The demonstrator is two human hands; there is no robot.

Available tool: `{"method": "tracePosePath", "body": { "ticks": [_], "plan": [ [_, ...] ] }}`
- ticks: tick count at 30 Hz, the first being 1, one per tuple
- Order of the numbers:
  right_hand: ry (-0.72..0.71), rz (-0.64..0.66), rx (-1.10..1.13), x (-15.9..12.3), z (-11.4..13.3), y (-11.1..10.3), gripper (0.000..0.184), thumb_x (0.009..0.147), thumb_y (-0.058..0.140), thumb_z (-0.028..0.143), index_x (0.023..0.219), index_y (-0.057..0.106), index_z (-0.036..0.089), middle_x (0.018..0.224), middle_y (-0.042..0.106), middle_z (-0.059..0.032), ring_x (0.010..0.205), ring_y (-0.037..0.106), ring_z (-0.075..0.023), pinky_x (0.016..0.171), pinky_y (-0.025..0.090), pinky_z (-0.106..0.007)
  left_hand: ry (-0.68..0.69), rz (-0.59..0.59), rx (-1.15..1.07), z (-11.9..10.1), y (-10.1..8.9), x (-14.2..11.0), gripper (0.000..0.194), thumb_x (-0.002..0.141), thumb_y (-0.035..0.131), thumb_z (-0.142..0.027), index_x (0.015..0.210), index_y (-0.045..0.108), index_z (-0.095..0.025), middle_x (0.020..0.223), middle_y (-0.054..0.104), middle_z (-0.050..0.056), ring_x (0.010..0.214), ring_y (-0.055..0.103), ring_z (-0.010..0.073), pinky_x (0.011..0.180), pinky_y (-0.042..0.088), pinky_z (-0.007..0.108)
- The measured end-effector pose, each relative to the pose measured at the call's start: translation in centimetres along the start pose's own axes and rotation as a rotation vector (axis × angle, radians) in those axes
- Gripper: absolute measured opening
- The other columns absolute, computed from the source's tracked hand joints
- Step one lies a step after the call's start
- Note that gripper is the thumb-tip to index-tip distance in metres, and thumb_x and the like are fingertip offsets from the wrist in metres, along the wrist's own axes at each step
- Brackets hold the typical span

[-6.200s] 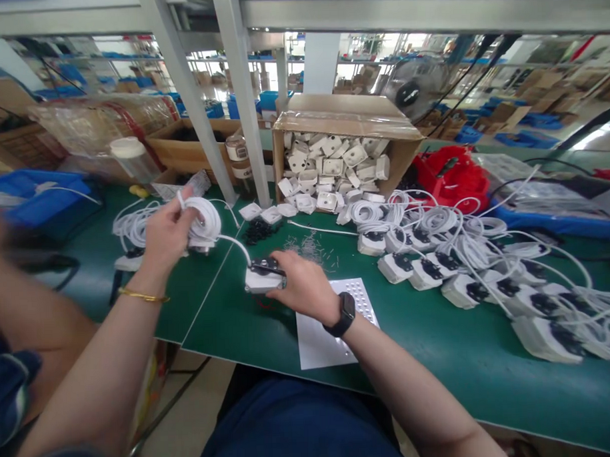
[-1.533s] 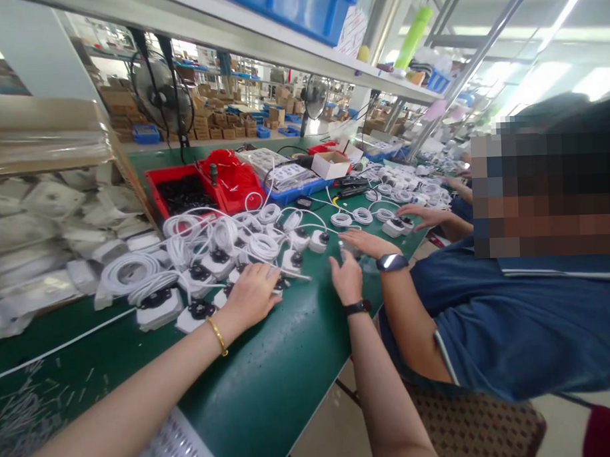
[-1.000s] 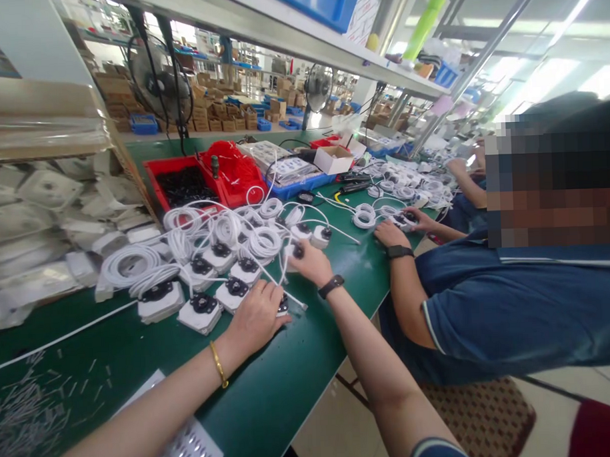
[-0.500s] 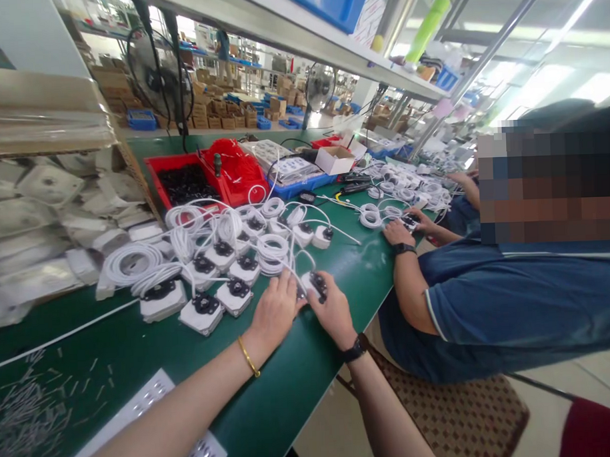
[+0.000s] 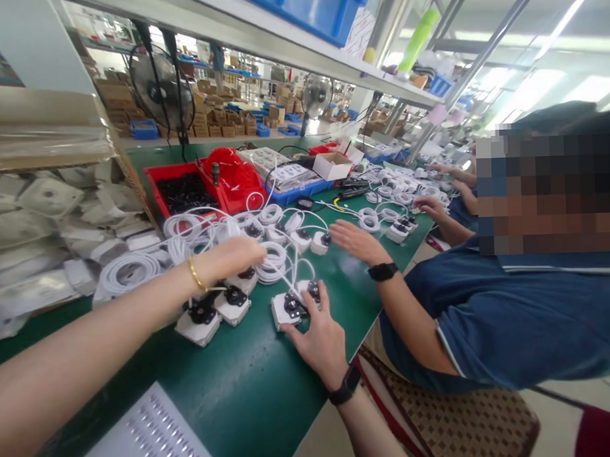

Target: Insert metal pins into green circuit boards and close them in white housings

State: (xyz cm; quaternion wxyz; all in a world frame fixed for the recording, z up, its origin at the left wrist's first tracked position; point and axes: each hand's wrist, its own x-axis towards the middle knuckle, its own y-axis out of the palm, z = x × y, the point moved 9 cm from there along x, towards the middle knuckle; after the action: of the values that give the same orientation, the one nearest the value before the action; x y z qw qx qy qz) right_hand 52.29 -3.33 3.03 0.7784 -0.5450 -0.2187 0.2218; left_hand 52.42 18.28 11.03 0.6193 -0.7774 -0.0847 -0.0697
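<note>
My right hand rests at two small white boxes side by side at the bench's near edge. Its fingers are spread, with the thumb against the nearer white box and the fingertips by the black fitting of the other. White cables rise from both. Farther left, my left hand, with a gold bangle, reaches over similar boxes beside a white cable coil; its fingers are mostly hidden and blurred. Below its wrist sits another white box with a black fitting.
Red bins with black parts stand behind the coils. A carton of white housings is at left, a white sheet with metal dots in front. A co-worker's hand extends close on the right. A shelf hangs above.
My left hand has left the box by my right hand and moved left over the coils. Two boxes now sit side by side; my right hand's fingers have spread. The co-worker's arm has reached nearer.
</note>
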Motion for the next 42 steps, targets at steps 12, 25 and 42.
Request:
{"method": "tracePosePath", "body": {
  "ticks": [12, 25, 42],
  "plan": [
    [0.067, 0.007, -0.008, 1.1, 1.9, 0.1, 0.064, 0.075, 0.059, 0.060, 0.129, 0.048, 0.027, 0.154, 0.013, -0.0154, 0.079, 0.069, -0.0274, 0.063, 0.053, -0.038, -0.090, -0.151, 0.099, -2.1, 2.0, -0.1, 0.032, 0.083, 0.059, -0.030, 0.111, 0.053, -0.016, 0.109, 0.059, 0.013, 0.101, 0.057, 0.0265, 0.086, 0.045, 0.037],
    [-0.068, 0.064, 0.189, -1.2, -4.7, -2.3, 0.040, 0.073, 0.063, 0.038, 0.111, 0.057, 0.027, 0.152, 0.023, -0.0065, 0.095, 0.066, -0.0250, 0.079, 0.054, -0.036, -0.184, -0.147, -0.172, 1.4, 2.7, 0.3, 0.027, 0.085, 0.051, -0.038, 0.099, 0.059, -0.016, 0.081, 0.066, 0.002, 0.073, 0.062, 0.0174, 0.067, 0.047, 0.027],
    [-0.125, 0.137, 0.211, -3.1, -6.5, -2.7, 0.047, 0.069, 0.064, 0.030, 0.116, 0.055, 0.027, 0.154, 0.017, -0.0060, 0.095, 0.066, -0.0248, 0.080, 0.054, -0.036, 0.027, -0.151, 0.167, -2.4, 4.0, 0.9, 0.030, 0.077, 0.065, -0.028, 0.105, 0.059, -0.017, 0.142, 0.039, 0.014, 0.115, 0.048, 0.0333, 0.096, 0.041, 0.049]
  ]
}}
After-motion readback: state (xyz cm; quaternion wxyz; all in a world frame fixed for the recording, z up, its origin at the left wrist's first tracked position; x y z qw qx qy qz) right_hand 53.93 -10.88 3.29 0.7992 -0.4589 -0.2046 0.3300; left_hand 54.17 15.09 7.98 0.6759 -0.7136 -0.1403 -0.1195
